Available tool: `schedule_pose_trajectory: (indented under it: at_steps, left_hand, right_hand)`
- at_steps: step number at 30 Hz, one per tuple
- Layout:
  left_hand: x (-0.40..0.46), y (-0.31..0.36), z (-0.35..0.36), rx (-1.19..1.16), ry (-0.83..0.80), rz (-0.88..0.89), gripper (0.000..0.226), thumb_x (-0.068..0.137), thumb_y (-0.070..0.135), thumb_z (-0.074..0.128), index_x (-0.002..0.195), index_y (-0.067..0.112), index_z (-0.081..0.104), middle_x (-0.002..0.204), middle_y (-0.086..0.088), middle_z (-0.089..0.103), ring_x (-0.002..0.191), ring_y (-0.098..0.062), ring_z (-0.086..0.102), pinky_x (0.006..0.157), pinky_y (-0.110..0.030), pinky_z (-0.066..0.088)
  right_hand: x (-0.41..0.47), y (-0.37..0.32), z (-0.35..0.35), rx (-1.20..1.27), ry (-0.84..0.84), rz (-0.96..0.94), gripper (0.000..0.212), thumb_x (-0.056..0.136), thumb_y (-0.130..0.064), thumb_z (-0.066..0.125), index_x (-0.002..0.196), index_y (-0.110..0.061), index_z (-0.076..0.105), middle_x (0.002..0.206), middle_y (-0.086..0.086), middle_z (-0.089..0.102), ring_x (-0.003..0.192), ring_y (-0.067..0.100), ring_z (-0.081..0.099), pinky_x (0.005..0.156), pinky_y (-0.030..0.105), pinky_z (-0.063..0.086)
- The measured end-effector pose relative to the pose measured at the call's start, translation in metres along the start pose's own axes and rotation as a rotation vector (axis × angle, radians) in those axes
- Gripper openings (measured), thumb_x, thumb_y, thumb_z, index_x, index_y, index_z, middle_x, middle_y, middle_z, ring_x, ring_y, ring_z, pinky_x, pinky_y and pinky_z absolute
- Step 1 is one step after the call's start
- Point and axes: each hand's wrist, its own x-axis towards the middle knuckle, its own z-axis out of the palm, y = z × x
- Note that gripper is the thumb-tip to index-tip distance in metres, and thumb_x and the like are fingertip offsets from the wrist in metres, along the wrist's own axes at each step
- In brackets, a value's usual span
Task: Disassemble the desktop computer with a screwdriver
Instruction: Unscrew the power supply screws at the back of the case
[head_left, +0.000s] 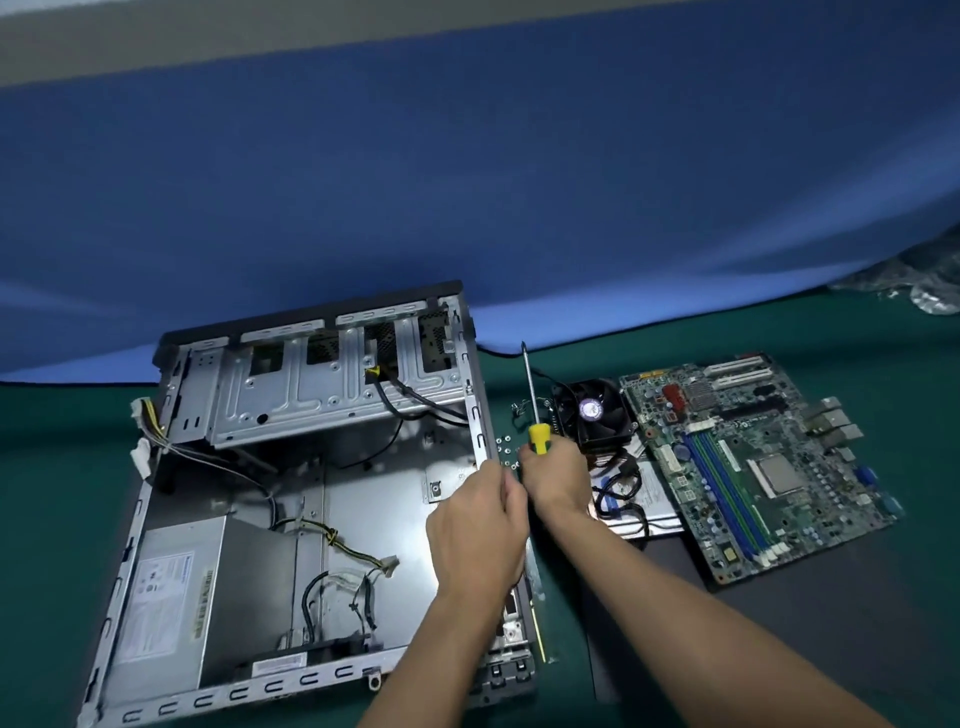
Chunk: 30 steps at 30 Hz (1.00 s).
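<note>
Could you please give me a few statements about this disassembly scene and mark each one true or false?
1. The right hand holds the yellow-handled screwdriver with its tip pointing up. True.
2. The motherboard is still mounted inside the computer case. False: it lies on the table to the right of the case.
3. The left hand is at the right side rail of the case. True.
4. The cooler fan sits inside the case. False: it rests outside, between the case and the motherboard.
5. Loose screws lie beside the case. True.

Likely a repair bench: green mat (779, 332), loose motherboard (753, 467)
</note>
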Motion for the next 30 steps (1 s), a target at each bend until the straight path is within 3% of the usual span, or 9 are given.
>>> schedule_pose_trajectory:
  at_steps: [3,9,16,19,22,25,27,30]
  left_hand:
    - [0.001,-0.004,0.003,0.002,0.032,0.052,0.028,0.077,0.010,0.067,0.057,0.011,0.047,0.045,-0.004,0.051,0.037,-0.028,0.045,0.042,-0.025,0.029]
    - [0.001,-0.007,0.008,-0.048,0.097,0.047,0.035,0.077,0.015,0.059,0.061,0.021,0.029,0.043,-0.001,0.043,0.039,-0.018,0.025,0.044,-0.022,0.022]
    - [0.002,-0.008,0.009,-0.025,0.076,0.035,0.030,0.078,0.016,0.056,0.057,0.016,0.034,0.043,-0.001,0.042,0.040,-0.019,0.025,0.045,-0.023,0.021]
    - [0.002,-0.006,0.007,-0.024,0.063,0.051,0.028,0.077,0.015,0.056,0.056,0.015,0.037,0.043,-0.001,0.045,0.037,-0.026,0.036,0.044,-0.023,0.023]
    - [0.003,-0.007,0.008,-0.047,0.075,0.053,0.032,0.082,0.012,0.056,0.060,0.018,0.033,0.046,-0.004,0.047,0.040,-0.028,0.042,0.044,-0.024,0.026]
    - [0.000,-0.008,0.008,-0.077,0.036,0.012,0.032,0.094,0.018,0.050,0.065,0.017,0.036,0.053,-0.003,0.046,0.048,-0.027,0.039,0.049,-0.030,0.028]
    - [-0.003,-0.007,0.006,-0.074,0.016,0.008,0.030,0.098,0.025,0.042,0.069,0.018,0.038,0.057,0.002,0.045,0.052,-0.022,0.038,0.052,-0.031,0.027]
    - [-0.006,-0.006,0.000,-0.124,-0.053,-0.009,0.034,0.100,0.032,0.033,0.068,0.021,0.038,0.060,0.007,0.045,0.056,-0.015,0.042,0.051,-0.030,0.025]
  right_hand:
    - [0.008,0.002,0.012,-0.056,0.023,0.029,0.018,0.089,-0.025,0.059,0.086,-0.008,0.065,0.087,0.011,0.068,0.070,0.026,0.054,0.061,0.026,0.036]
    - [0.021,0.001,0.027,-0.168,0.071,0.021,0.016,0.089,-0.023,0.057,0.093,-0.011,0.066,0.092,0.009,0.069,0.085,0.030,0.064,0.065,0.026,0.038]
    - [0.026,0.005,0.029,-0.211,0.021,0.014,0.018,0.090,-0.022,0.055,0.093,-0.008,0.066,0.093,0.011,0.068,0.087,0.032,0.064,0.064,0.027,0.039]
    - [0.020,0.010,0.020,-0.081,0.002,-0.064,0.019,0.089,-0.022,0.055,0.078,-0.009,0.061,0.079,0.011,0.066,0.076,0.031,0.060,0.061,0.030,0.040]
    - [0.004,0.017,0.003,0.213,-0.087,-0.113,0.021,0.089,-0.017,0.057,0.071,-0.008,0.058,0.062,0.008,0.061,0.057,0.021,0.058,0.058,0.033,0.046]
    - [-0.020,0.019,-0.021,0.444,-0.173,-0.130,0.019,0.090,-0.012,0.057,0.071,-0.011,0.056,0.054,0.003,0.053,0.041,0.008,0.049,0.043,0.019,0.042]
    - [-0.039,0.016,-0.036,0.518,-0.225,-0.148,0.015,0.091,-0.013,0.054,0.076,-0.011,0.057,0.054,0.000,0.050,0.042,0.007,0.046,0.042,0.017,0.039]
    - [-0.071,0.010,-0.054,0.519,-0.240,-0.190,0.016,0.094,-0.018,0.047,0.085,-0.014,0.059,0.059,-0.003,0.053,0.055,0.009,0.049,0.055,0.023,0.041]
